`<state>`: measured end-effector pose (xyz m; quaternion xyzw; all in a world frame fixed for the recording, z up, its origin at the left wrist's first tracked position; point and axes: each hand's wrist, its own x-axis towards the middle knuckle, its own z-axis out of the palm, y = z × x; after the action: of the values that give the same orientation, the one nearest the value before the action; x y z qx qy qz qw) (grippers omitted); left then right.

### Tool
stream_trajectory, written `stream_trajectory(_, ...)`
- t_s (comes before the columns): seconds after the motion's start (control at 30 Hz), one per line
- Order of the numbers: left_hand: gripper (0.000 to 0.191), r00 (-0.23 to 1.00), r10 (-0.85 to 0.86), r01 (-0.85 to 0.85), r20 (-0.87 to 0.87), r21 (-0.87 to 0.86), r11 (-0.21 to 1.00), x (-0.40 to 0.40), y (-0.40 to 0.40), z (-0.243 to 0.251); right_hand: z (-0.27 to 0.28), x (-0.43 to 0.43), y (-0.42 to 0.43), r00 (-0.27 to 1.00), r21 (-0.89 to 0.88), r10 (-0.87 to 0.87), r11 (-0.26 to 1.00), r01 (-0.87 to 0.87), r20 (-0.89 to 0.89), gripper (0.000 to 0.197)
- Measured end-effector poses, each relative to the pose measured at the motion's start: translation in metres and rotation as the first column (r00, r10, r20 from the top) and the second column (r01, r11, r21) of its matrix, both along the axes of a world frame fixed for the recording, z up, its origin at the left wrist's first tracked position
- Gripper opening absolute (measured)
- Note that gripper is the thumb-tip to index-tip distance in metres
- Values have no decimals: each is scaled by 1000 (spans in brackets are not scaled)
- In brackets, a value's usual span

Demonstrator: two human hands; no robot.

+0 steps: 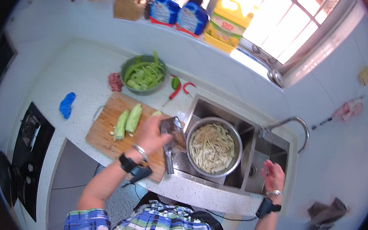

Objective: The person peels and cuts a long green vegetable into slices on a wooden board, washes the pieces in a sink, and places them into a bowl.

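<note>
My left hand [151, 133] is over the right part of the wooden cutting board [101, 137], its thumb across the blade of a cleaver [178, 137]; whether it grips the blade is unclear. The cleaver's handle points towards me. Two peeled light-green gourd pieces [133, 118] lie left of this hand, and another green bit [157, 113] shows by its fingers. A steel bowl [189, 161] of shredded pale vegetable [212, 147] in liquid stands at the large sink basin. My right hand [273, 176], fingers slightly spread and holding nothing visible, is over the small basin [256, 183].
A green bowl of peelings [144, 75], red chillies [174, 93] and a green pepper [175, 82] lie behind the board. A blue crumpled item [67, 104] is at left, near a black hob [30, 160]. The curved faucet [304, 132] rises behind the small basin.
</note>
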<state>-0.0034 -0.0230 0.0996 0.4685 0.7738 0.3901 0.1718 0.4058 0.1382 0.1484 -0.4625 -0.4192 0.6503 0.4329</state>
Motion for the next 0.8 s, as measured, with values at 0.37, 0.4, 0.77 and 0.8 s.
stream_trajectory(0.37,76,952,-304,304,-24,159,939,162,122,45,-30,107,64,939,13,-89,996,90,332,51)
stream_trajectory(0.4,75,959,-282,276,27,147,950,156,126,47,-32,109,64,923,-21,-56,997,69,380,57)
stream_trajectory(0.77,48,892,444,-446,84,9,895,-163,4,35,-76,78,46,934,-184,-21,979,92,356,38)
stream_trajectory(0.8,43,846,526,-522,88,-72,850,-206,-11,11,-76,70,43,931,-185,-14,979,87,366,36)
